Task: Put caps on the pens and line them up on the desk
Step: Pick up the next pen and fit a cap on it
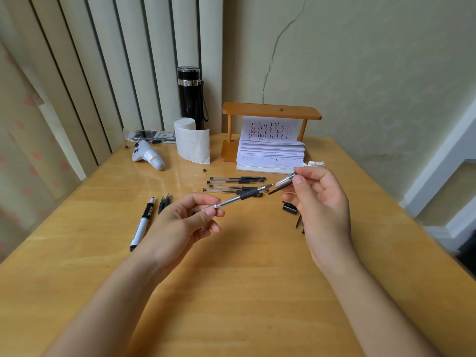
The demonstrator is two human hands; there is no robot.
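My left hand [185,220] pinches the rear end of a clear pen [239,197] with a black grip, its tip pointing up and right. My right hand [322,199] pinches a clear cap [283,182] with a dark clip, held just off the pen's tip. Behind them several capped clear pens [235,183] lie side by side on the wooden desk [231,279]. Two uncapped dark pens [164,202] and a white marker [143,224] lie to the left. A black cap [289,207] and another dark piece [299,221] lie below my right hand.
At the back stand a black flask [192,96], a toilet paper roll [192,141], a white handheld device [149,155] and a wooden stand [270,112] over a stack of paper [270,155]. A crumpled tissue [315,164] lies beside the stack.
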